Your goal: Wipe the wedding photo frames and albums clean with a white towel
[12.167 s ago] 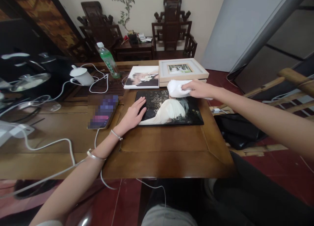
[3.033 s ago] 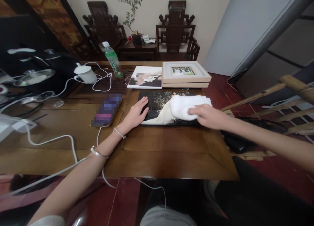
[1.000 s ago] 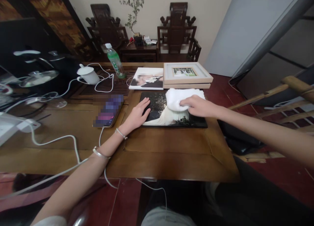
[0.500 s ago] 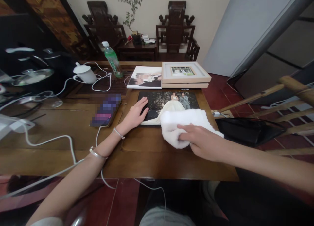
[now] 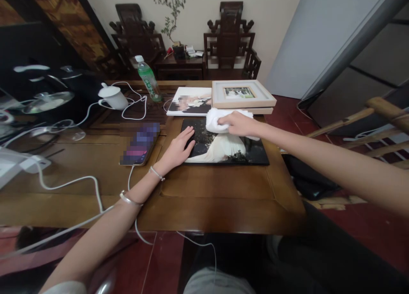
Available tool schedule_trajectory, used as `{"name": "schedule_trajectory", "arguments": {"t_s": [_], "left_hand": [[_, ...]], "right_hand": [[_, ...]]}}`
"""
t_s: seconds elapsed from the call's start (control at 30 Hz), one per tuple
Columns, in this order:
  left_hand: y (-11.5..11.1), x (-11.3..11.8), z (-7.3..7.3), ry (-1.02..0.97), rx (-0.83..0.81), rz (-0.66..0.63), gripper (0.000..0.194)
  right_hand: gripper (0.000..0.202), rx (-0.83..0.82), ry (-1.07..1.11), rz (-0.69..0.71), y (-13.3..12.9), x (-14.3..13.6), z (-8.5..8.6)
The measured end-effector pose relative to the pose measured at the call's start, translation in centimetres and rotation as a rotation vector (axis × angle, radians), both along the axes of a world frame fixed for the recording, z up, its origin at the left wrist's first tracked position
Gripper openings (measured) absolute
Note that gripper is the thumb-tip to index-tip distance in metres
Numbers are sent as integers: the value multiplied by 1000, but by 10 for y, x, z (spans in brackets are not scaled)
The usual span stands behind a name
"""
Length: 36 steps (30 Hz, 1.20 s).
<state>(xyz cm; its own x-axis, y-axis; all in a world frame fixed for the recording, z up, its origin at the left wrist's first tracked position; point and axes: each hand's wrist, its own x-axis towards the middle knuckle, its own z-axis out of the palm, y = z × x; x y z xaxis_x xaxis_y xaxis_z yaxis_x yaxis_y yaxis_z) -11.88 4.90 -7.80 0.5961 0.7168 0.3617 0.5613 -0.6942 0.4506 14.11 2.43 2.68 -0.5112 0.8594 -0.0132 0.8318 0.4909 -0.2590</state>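
A dark photo panel showing a long white dress lies flat on the wooden table. My left hand rests on the panel's left edge, its fingers stretched out and holding nothing. Bunched in my right hand is a white fluffy cloth, pressed against the far part of the panel and hiding the couple's picture there. Just beyond the panel are a white-edged photo print and, to its right, two stacked light wood frames.
To the left lie a phone on a white cable, a lidded white cup, a green bottle and a pot. Dark carved chairs stand behind the table. A wooden chair is at the right.
My right hand has moved the cloth away from me, from the panel's near right edge to its far edge, uncovering the lower right of the panel. My left hand has stayed in place.
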Motion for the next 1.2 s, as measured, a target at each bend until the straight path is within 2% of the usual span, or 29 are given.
{"name": "schedule_trajectory", "arguments": {"t_s": [0.13,0.27,0.4,0.63,0.77,0.87,0.97,1.2], "left_hand": [[-1,0,1,11,-1,-1,53],[0,0,1,13,-2,-1,52],[0,0,0,6,-2,0,51],[-2,1,2,2,-17,2,51],[-1,1,1,-1,-23,9,50],[-2,2,2,7,-18,7,51],[-2,1,2,15,-12,7,53],[-1,0,1,5,-23,5,51]], "right_hand": [[37,-15,19,-13,21,3,1],[41,8,-23,-70,8,-3,-4],[42,-5,-35,-93,-36,-16,-8],[47,-72,-25,8,-132,-33,-11],[47,-124,-13,39,-156,-37,-11],[45,-151,-15,39,-152,-36,-7],[41,-160,-8,29,-130,-34,-2],[31,-88,-27,53,-38,-30,6]]}}
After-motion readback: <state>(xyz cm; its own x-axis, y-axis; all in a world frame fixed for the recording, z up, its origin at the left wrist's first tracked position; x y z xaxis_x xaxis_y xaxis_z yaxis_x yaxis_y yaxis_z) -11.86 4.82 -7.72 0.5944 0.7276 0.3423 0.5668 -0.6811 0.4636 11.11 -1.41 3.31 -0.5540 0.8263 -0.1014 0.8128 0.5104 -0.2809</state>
